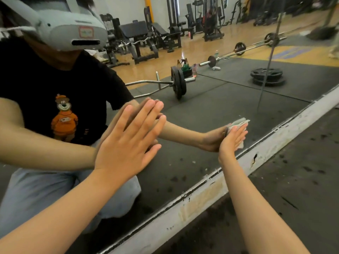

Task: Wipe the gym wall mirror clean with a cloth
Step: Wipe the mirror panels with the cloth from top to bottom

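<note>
Fingers (239,132) of right hand (231,142) straight, pressing the folded cloth (240,123) flat against the mirror (211,107), low beside its bottom frame (201,197). Left hand (128,142) well apart, splayed flat on glass. Remaining glass lies up-left of cloth.

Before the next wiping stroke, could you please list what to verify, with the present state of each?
1. Cloth flat between right hand and mirror: ok.
2. Right hand's fingers straight, pressing the cloth: ok.
3. Left hand braced flat on the glass, apart from the cloth: ok.
4. Lower glass spotless: cannot tell; the dark specks above the bottom frame may be reflections of the marked floor mat.
5. Cloth clean enough to go on: cannot tell; the hand hides most of it.
</note>
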Demonstrator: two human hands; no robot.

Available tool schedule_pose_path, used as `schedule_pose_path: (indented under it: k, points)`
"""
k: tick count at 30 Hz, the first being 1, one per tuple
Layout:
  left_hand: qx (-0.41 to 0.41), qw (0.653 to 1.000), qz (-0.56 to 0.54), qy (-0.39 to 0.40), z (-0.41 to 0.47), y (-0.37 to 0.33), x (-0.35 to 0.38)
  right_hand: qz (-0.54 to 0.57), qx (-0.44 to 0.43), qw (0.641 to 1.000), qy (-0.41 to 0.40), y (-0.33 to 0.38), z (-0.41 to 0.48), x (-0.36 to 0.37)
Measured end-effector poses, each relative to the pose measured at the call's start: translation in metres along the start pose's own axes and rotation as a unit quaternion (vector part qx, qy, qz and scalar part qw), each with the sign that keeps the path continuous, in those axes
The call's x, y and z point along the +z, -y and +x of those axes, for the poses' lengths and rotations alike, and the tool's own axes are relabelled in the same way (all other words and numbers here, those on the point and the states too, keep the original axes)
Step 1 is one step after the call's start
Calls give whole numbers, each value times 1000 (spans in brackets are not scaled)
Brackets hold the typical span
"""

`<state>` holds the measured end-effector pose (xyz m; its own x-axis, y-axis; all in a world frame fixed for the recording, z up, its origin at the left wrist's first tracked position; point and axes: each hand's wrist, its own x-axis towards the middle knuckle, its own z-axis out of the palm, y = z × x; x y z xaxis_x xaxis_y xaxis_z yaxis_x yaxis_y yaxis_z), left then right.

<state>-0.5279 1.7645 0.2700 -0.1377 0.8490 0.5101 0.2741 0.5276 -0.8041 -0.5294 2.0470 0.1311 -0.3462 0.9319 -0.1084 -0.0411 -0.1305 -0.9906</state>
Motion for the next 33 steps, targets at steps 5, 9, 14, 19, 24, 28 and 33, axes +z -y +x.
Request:
schedule_pose_path:
  k: [5, 9, 14, 19, 24, 28, 33]
  points:
    - [1, 1000, 17, 9, -2, -2, 2, 21, 6, 1000, -9, -7, 58, -15]
    - [6, 1000, 28, 10, -1, -1, 3, 61, 12, 998, -3, -21, 66, -17]
    - [5, 999, 41, 7, -1, -2, 3, 65, 47, 997, -16, -45, 24, -10]
    - [10, 999, 41, 6, -1, -4, 1, 22, 60, 998, 17, -62, -55, 8]
    - [8, 1000, 11, 5, -1, -3, 0, -51, 13, 993, 110, -55, -188, 36]
    - [-14, 999, -51, -8, -1, -2, 3, -30, -46, 991, 125, -31, -255, 63]
    - [-7, 999, -30, -11, -1, -1, 3, -37, -74, 993, 80, 14, -163, 44]
